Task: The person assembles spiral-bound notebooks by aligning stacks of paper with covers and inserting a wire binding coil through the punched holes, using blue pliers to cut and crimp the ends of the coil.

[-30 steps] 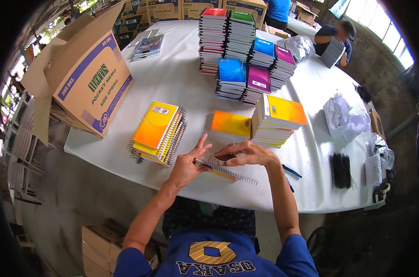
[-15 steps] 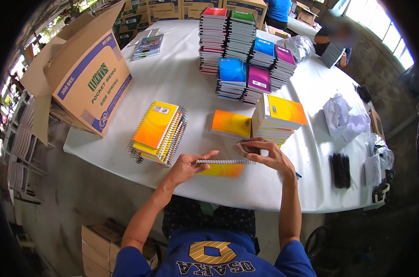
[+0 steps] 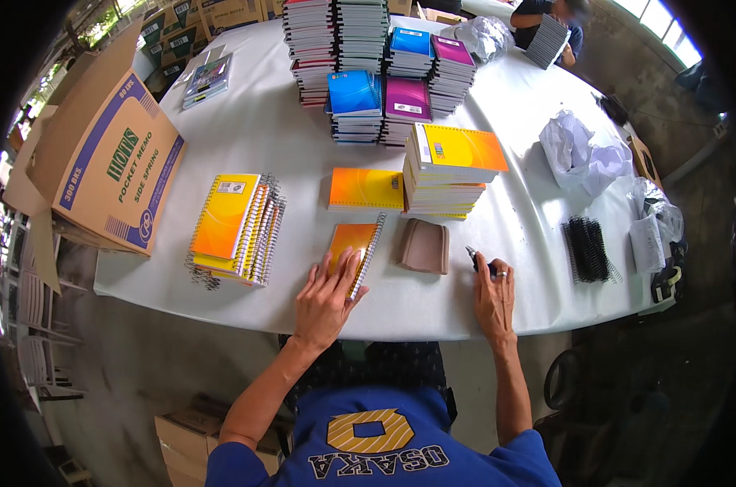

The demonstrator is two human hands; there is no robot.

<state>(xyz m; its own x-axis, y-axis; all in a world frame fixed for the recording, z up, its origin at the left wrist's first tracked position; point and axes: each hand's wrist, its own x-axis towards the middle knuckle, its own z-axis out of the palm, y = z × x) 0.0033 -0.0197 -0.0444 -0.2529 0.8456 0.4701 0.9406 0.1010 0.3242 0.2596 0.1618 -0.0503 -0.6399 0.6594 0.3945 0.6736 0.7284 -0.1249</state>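
My left hand [image 3: 327, 300] lies with outstretched fingers on a yellow-orange spiral notebook [image 3: 352, 239], whose wire coil runs along its right side. My right hand [image 3: 494, 302] is closed around small pliers [image 3: 475, 259] with a metal tip and dark handles, low over the table. Between the hands lies a brown folded pad [image 3: 424, 246]; its material is hard to tell. Beyond it, a stack of yellow-orange notebooks without coils [image 3: 453, 174] stands beside a lower yellow-orange stack [image 3: 366, 188]. To the left is a pile of coiled yellow notebooks [image 3: 228, 215].
A large open carton [image 3: 124, 162] stands at the left table edge. Tall stacks of red, green, blue and purple notebooks [image 3: 356, 93] rise at the back. Black wire coils [image 3: 589, 250] and crumpled plastic [image 3: 583, 154] lie to the right. A co-worker [image 3: 538, 24] holds notebooks at the far right.
The coiled notebook has gone from both hands onto the table, under my left hand. My right hand has let go of the brown pad, moved right and taken hold of the pliers. The view has shifted.
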